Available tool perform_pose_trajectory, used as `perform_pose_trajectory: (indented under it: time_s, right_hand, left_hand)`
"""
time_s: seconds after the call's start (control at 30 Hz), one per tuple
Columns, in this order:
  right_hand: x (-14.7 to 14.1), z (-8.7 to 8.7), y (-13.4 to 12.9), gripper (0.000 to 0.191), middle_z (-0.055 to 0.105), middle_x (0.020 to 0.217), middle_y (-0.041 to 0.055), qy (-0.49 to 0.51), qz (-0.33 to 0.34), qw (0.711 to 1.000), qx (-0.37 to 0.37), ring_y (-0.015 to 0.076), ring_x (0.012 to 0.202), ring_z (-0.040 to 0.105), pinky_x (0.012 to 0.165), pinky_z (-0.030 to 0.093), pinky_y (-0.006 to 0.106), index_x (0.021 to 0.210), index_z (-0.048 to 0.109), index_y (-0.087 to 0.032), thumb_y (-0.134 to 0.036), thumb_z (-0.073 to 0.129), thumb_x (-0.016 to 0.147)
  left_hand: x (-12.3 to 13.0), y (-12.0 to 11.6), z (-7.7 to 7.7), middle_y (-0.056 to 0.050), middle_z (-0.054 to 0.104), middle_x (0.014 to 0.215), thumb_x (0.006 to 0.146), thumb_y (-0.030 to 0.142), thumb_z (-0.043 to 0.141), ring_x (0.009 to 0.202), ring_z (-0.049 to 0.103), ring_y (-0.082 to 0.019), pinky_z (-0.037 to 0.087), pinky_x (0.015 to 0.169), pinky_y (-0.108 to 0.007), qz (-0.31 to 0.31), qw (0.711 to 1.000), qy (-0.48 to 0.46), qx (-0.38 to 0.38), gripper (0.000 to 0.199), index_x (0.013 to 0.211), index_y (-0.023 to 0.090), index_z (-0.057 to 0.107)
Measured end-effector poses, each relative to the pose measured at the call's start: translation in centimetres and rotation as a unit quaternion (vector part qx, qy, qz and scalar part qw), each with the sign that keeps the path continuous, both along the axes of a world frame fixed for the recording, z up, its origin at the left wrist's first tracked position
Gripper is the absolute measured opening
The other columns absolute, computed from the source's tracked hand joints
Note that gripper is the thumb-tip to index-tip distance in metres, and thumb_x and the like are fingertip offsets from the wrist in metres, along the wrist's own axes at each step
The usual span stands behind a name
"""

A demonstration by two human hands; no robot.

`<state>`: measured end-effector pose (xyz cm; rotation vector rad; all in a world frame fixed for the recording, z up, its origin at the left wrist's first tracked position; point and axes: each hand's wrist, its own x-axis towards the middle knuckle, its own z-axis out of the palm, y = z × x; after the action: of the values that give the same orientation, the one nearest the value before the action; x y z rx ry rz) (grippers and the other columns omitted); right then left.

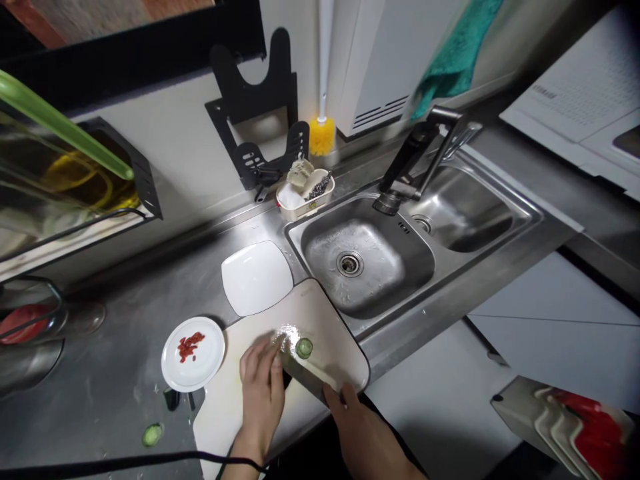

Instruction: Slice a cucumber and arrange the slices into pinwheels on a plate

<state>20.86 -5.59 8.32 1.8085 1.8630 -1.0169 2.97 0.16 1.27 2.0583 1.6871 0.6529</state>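
Observation:
On the pale cutting board (330, 327) lies a round green cucumber slice (304, 347). My right hand (355, 420) is closed around the handle of a knife, whose broad blade (306, 377) points up and left across the board. My left hand (263, 380) rests on the board at the blade's left side, fingers bent and close to the blade's tip; what they hold, if anything, is hidden. A white round plate (210, 357) with small red pieces (189, 346) stands left of the board. An empty white square plate (257, 277) touches the board's far edge.
The steel double sink (367, 233) with a black tap (407, 157) is beyond the board to the right. A caddy with scrubbers (306, 207) stands behind. Cucumber pieces (152, 435) lie on the counter at left. A black cord (130, 461) crosses the lower left.

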Motion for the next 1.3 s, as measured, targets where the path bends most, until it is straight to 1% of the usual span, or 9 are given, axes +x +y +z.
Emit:
perform_pose_trajectory:
  time_s: [0.03,0.1,0.17,0.27,0.37,0.57,0.87,1.1,1.3]
  right_hand:
    - [0.0,0.0,0.0,0.070,0.054,0.128,0.0182,0.008,-0.008,1.000,-0.011,0.0187,0.079,0.067,0.067,0.049,0.024,0.134,0.047,-0.017,0.009,0.032,0.071]
    - [-0.1,-0.2,0.1,0.068,0.056,0.125,0.0176,0.019,-0.020,0.999,-0.024,0.0206,0.083,0.067,0.069,0.049,0.026,0.133,0.048,-0.016,0.008,0.031,0.072]
    - [-0.3,-0.5,0.2,0.066,0.059,0.120,0.0170,0.028,-0.025,0.999,-0.029,0.0221,0.085,0.067,0.071,0.050,0.028,0.133,0.048,-0.015,0.007,0.030,0.073]
    - [-0.6,-0.9,0.1,0.065,0.061,0.115,0.0161,0.044,-0.017,0.998,-0.032,0.0231,0.085,0.066,0.071,0.050,0.030,0.132,0.048,-0.013,0.007,0.029,0.073]
    - [-0.7,-1.0,-0.2,0.064,0.062,0.111,0.0153,0.050,-0.009,0.998,-0.035,0.0221,0.081,0.067,0.065,0.049,0.027,0.131,0.049,-0.014,0.007,0.031,0.073]
    - [-0.8,-1.0,-1.0,0.065,0.063,0.110,0.0146,0.044,-0.002,0.998,-0.042,0.0198,0.074,0.067,0.056,0.043,0.024,0.132,0.047,-0.016,0.006,0.034,0.072]
    - [-0.8,-1.9,-2.1,0.065,0.064,0.109,0.0147,0.046,-0.012,0.998,-0.033,0.0201,0.074,0.067,0.056,0.042,0.023,0.133,0.046,-0.017,0.005,0.036,0.072]
    - [-0.9,-2.0,-2.3,0.068,0.063,0.113,0.0153,0.048,-0.014,0.998,-0.041,0.0211,0.077,0.067,0.057,0.043,0.024,0.134,0.046,-0.016,0.005,0.036,0.070]
    - [-0.9,-2.0,-2.3,0.065,0.065,0.106,0.0144,0.054,-0.022,0.998,-0.028,0.0214,0.074,0.067,0.056,0.044,0.025,0.133,0.047,-0.015,0.005,0.036,0.072]
  left_hand:
    - [-0.3,-0.6,-0.2,-0.011,0.060,0.114,0.091,0.025,0.040,0.111,0.052,-0.022,0.045,0.094,-0.043,0.028,1.000,-0.014,0.002,0.031,0.112,0.019,0.061]
    - [-0.5,-1.8,-0.6,-0.010,0.062,0.108,0.089,0.027,0.046,0.105,0.057,-0.021,0.049,0.091,-0.040,0.048,0.998,-0.029,-0.004,0.025,0.106,0.017,0.062]
    - [-0.5,-2.7,-1.0,-0.009,0.064,0.105,0.088,0.028,0.050,0.102,0.059,-0.020,0.051,0.089,-0.038,0.026,0.999,-0.033,-0.016,0.022,0.102,0.018,0.063]
    - [-0.3,-3.4,-1.5,-0.008,0.067,0.103,0.088,0.024,0.048,0.100,0.061,-0.019,0.052,0.089,-0.038,-0.020,0.999,-0.031,-0.024,0.021,0.101,0.020,0.064]
    - [-0.2,-3.5,-1.9,-0.007,0.067,0.103,0.089,0.020,0.046,0.100,0.062,-0.019,0.052,0.091,-0.038,-0.040,0.999,-0.028,-0.017,0.022,0.100,0.019,0.065]
    - [-0.3,-3.5,-2.3,-0.006,0.068,0.101,0.088,0.016,0.047,0.100,0.062,-0.018,0.051,0.093,-0.036,-0.048,0.999,-0.016,0.000,0.020,0.097,0.018,0.065]
    - [-0.1,-3.4,-2.0,-0.006,0.068,0.100,0.090,0.016,0.044,0.099,0.062,-0.018,0.050,0.094,-0.037,-0.049,0.999,-0.017,0.000,0.022,0.099,0.018,0.064]
    - [-0.2,-3.4,-2.2,-0.006,0.067,0.103,0.089,0.016,0.044,0.101,0.062,-0.018,0.049,0.094,-0.036,-0.053,0.998,-0.013,-0.007,0.023,0.101,0.019,0.064]
    - [-0.4,-3.6,-2.5,-0.006,0.067,0.103,0.089,0.016,0.046,0.101,0.061,-0.018,0.048,0.095,-0.037,-0.057,0.998,-0.011,-0.005,0.021,0.101,0.019,0.063]
